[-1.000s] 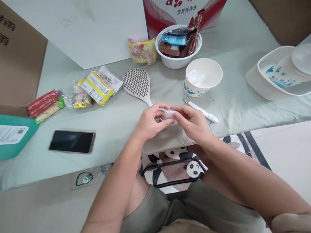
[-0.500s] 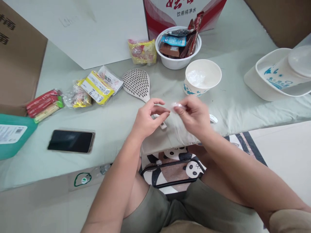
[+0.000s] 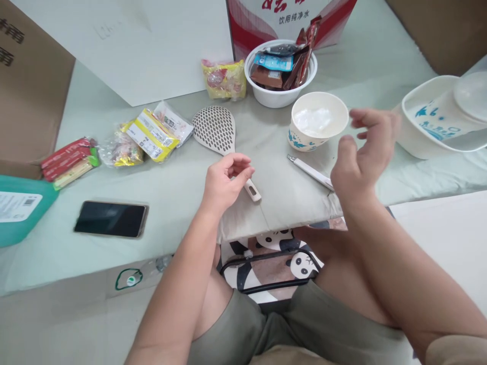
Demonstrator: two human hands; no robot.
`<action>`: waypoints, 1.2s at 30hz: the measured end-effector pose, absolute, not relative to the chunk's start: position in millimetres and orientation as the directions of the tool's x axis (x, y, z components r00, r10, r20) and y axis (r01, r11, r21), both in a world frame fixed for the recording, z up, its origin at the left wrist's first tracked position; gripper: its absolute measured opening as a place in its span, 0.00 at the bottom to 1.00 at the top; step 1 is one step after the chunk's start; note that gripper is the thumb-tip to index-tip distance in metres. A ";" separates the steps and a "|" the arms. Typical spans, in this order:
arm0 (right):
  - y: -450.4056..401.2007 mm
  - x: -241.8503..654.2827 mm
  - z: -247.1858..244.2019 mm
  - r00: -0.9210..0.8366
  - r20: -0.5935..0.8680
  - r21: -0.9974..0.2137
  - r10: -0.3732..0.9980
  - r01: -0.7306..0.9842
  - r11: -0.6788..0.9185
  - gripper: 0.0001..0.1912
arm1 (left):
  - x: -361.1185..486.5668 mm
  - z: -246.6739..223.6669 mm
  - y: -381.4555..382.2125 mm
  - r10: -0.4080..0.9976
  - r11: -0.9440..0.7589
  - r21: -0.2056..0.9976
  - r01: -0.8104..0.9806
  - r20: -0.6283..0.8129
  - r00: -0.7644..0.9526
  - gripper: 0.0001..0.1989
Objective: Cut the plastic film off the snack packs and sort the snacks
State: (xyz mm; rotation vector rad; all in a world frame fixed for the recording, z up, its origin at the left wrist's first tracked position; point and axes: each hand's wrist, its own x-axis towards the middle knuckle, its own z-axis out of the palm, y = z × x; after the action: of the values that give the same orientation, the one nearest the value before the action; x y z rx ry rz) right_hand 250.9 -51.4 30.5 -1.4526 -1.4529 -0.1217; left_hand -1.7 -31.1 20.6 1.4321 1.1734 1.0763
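My left hand (image 3: 228, 181) hovers over the handle of a pale slotted skimmer (image 3: 215, 129), its fingers loosely curled, a small gap to the thumb, and nothing visible in it. My right hand (image 3: 365, 152) is raised just right of a paper cup (image 3: 299, 137), thumb and fingers apart, empty and slightly blurred. Crumpled clear plastic film (image 3: 312, 120) lies inside this cup. On the cloth between my hands is a white utility knife (image 3: 310, 172), its right end hidden by my right hand.
Behind the cup stands a white bowl (image 3: 276, 99) of packaged snacks. More snack packets (image 3: 152, 137) and a phone (image 3: 112, 219) lie to the left, by a green jug (image 3: 23, 213). A white bin (image 3: 414, 126) holding a cup is at right. Boxes (image 3: 171, 45) line the back.
My right hand has moved right and up, away from my left hand, and no longer holds the clear plastic. More film now shows in the cup. The utility knife is largely uncovered.
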 end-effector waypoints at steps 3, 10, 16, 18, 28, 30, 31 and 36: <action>-72.6 224.8 39.8 0.064 0.554 -0.627 0.830 0.688 0.365 0.11 | -3.6 18.6 -31.2 0.987 -0.024 0.991 0.129 0.003 0.160 0.12; -100.0 190.0 29.9 -0.542 0.307 -0.678 0.783 0.453 0.579 0.17 | -14.7 25.0 -32.6 0.992 -0.009 0.993 0.115 -0.005 0.125 0.08; -83.2 174.7 35.6 -0.309 0.397 -0.637 0.864 0.584 0.502 0.11 | -30.2 31.9 -28.4 0.999 0.046 0.998 0.035 -0.047 0.014 0.08; -75.5 164.4 38.3 -0.267 0.388 -0.642 0.882 0.609 0.466 0.10 | -34.9 34.6 -27.5 0.999 0.050 0.998 0.038 -0.050 -0.004 0.09; -37.3 154.0 51.0 -0.313 0.456 -0.439 0.833 0.735 0.517 0.09 | -50.3 42.5 -28.3 0.992 0.125 0.991 0.041 -0.126 0.021 0.06; -6.2 169.8 59.0 -0.242 0.466 -0.348 0.851 0.835 0.427 0.08 | -49.7 42.2 -28.0 0.991 0.135 0.990 0.040 -0.135 0.015 0.06; 13.3 179.1 61.8 -0.184 0.458 -0.307 0.870 0.886 0.349 0.08 | -48.7 42.0 -27.6 0.990 0.136 0.990 0.038 -0.137 0.013 0.06; 114.8 218.2 56.0 -0.176 0.269 -0.200 0.947 0.952 0.233 0.18 | -37.9 39.8 -23.5 0.990 0.136 0.990 0.031 -0.137 0.027 0.05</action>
State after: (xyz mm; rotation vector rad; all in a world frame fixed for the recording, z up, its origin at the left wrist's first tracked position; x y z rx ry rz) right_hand 218.2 114.8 56.0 -1.7595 -2.1786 -0.0198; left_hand -37.9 -23.5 39.8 1.1422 1.2706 1.0729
